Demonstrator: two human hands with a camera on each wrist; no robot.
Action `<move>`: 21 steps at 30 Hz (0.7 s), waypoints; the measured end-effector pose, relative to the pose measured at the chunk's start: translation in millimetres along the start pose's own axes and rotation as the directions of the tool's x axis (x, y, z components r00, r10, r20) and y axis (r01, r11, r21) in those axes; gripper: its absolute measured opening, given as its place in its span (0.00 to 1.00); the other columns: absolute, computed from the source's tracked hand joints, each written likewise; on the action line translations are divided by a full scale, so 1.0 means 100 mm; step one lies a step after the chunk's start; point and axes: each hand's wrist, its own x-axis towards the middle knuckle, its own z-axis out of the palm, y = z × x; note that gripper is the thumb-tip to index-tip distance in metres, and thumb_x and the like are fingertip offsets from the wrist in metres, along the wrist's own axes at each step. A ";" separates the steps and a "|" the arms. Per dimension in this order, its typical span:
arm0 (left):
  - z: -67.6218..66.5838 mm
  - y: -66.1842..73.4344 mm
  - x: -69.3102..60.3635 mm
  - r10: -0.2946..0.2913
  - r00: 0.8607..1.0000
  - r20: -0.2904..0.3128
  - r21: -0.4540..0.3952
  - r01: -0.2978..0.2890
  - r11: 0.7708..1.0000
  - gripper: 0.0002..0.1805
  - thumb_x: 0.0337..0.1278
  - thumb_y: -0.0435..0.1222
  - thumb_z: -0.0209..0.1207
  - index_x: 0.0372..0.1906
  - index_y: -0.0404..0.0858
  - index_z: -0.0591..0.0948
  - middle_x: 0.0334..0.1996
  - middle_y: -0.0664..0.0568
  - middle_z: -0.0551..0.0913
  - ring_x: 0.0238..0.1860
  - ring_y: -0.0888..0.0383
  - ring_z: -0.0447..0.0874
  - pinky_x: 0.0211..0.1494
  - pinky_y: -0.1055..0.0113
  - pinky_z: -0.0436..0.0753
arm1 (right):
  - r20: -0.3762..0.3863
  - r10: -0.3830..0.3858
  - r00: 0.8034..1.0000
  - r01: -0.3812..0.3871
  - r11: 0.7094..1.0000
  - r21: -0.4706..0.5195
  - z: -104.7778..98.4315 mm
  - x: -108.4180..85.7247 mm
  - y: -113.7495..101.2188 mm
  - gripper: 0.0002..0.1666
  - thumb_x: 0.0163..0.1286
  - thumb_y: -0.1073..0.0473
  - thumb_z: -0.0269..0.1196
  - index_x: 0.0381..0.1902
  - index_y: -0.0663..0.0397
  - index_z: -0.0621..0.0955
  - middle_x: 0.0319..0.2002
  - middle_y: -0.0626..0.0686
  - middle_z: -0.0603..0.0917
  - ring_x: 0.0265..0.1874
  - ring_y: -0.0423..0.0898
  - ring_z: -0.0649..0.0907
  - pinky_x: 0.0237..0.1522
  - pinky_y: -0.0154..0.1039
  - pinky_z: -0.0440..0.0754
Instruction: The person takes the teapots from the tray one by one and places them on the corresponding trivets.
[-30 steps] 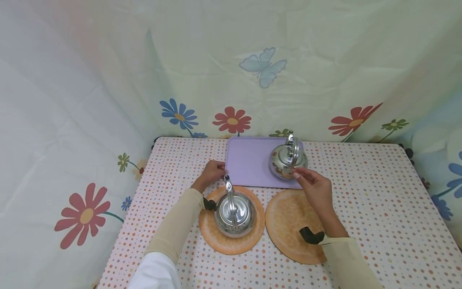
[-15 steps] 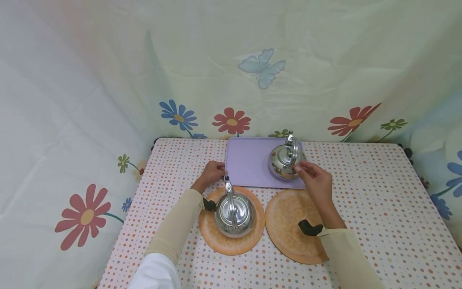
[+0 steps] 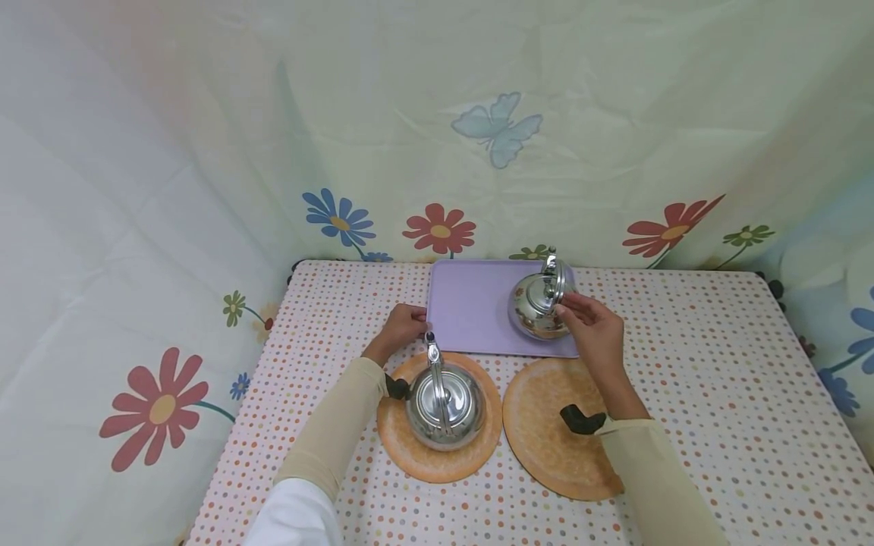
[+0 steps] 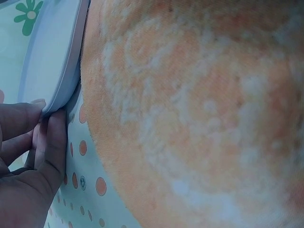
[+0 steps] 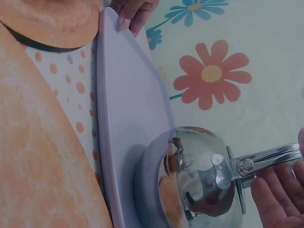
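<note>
A shiny steel kettle [image 3: 539, 303] stands on the right part of a lilac tray [image 3: 467, 307]. My right hand [image 3: 597, 334] has its fingers and thumb at the handle of that kettle; in the right wrist view the handle [image 5: 280, 156] lies between thumb and fingers. My left hand [image 3: 403, 326] pinches the tray's left edge near its front corner, thumb on top and fingers beneath, as the left wrist view shows at the tray rim [image 4: 71, 71]. A second steel kettle [image 3: 445, 406] stands on the left round orange mat [image 3: 437, 466], just in front of my left hand.
Another round orange mat [image 3: 546, 425] lies under my right wrist, beside the first. The table has a dotted cloth [image 3: 717, 364]. Behind it and at the sides hang curtains [image 3: 580, 152] with flowers and a butterfly.
My right hand has shifted slightly upward along the kettle, from its lower side to the handle. The left hand, the tray and both kettles stay where they were.
</note>
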 end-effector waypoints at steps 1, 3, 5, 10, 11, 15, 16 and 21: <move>0.00 0.00 0.00 -0.001 1.000 0.002 -0.005 0.001 1.000 0.22 0.59 0.30 0.62 0.59 0.29 0.77 0.39 0.46 0.81 0.39 0.56 0.82 0.45 0.66 0.82 | 0.009 0.010 1.000 -0.010 1.000 0.018 0.01 0.01 0.00 0.23 0.64 0.61 0.68 0.53 0.70 0.80 0.45 0.58 0.85 0.40 0.33 0.83 0.43 0.25 0.79; -0.01 -0.01 0.01 -0.006 1.000 0.007 -0.010 0.006 1.000 0.23 0.58 0.29 0.62 0.59 0.29 0.77 0.39 0.47 0.81 0.39 0.56 0.82 0.45 0.66 0.82 | 0.022 0.038 0.999 -0.039 0.998 0.049 0.03 0.02 0.00 0.23 0.64 0.61 0.68 0.53 0.70 0.79 0.43 0.53 0.85 0.40 0.34 0.83 0.42 0.25 0.79; -0.01 -0.01 0.02 -0.008 1.000 0.013 -0.014 0.008 1.000 0.23 0.58 0.29 0.62 0.60 0.29 0.76 0.39 0.46 0.81 0.40 0.55 0.82 0.45 0.66 0.82 | 0.029 0.062 0.998 -0.064 0.995 0.077 0.04 0.03 0.00 0.24 0.63 0.61 0.69 0.53 0.72 0.79 0.40 0.47 0.85 0.40 0.34 0.83 0.42 0.25 0.79; -0.01 -0.03 0.04 0.001 1.000 0.008 -0.005 -0.001 1.000 0.23 0.58 0.30 0.62 0.59 0.28 0.77 0.40 0.46 0.81 0.41 0.55 0.82 0.47 0.66 0.81 | 0.077 0.062 0.995 -0.071 0.990 0.124 0.05 0.09 0.02 0.23 0.65 0.61 0.67 0.52 0.74 0.78 0.38 0.45 0.87 0.41 0.35 0.84 0.42 0.27 0.80; -0.02 -0.03 0.04 0.002 1.000 0.003 -0.002 -0.002 1.000 0.23 0.57 0.30 0.62 0.59 0.28 0.77 0.40 0.46 0.81 0.41 0.55 0.82 0.48 0.65 0.81 | 0.094 0.054 0.994 -0.067 0.989 0.135 0.05 0.10 0.02 0.23 0.66 0.61 0.66 0.52 0.74 0.78 0.38 0.45 0.87 0.41 0.35 0.84 0.42 0.28 0.80; -0.01 -0.02 0.03 0.002 1.000 0.000 0.005 -0.002 1.000 0.23 0.57 0.29 0.63 0.59 0.28 0.77 0.40 0.46 0.81 0.42 0.55 0.82 0.48 0.65 0.81 | 0.189 0.025 0.982 -0.060 0.981 0.182 0.04 0.13 0.02 0.22 0.70 0.62 0.62 0.54 0.76 0.76 0.41 0.49 0.88 0.42 0.36 0.84 0.43 0.29 0.80; -0.01 -0.02 0.03 0.006 1.000 0.001 0.007 -0.006 1.000 0.23 0.57 0.29 0.63 0.59 0.28 0.77 0.40 0.46 0.81 0.42 0.55 0.82 0.48 0.65 0.81 | 0.212 0.013 0.977 -0.053 0.982 0.183 0.04 0.14 0.03 0.22 0.71 0.62 0.61 0.54 0.76 0.76 0.41 0.50 0.88 0.43 0.37 0.84 0.43 0.29 0.80; 0.00 -0.02 0.03 0.015 1.000 0.002 -0.003 -0.015 1.000 0.23 0.57 0.29 0.63 0.59 0.27 0.77 0.41 0.45 0.81 0.42 0.54 0.82 0.46 0.66 0.82 | 0.266 -0.017 0.964 -0.026 0.987 0.159 0.02 0.17 0.02 0.21 0.73 0.62 0.58 0.52 0.79 0.76 0.39 0.55 0.87 0.42 0.38 0.84 0.43 0.30 0.80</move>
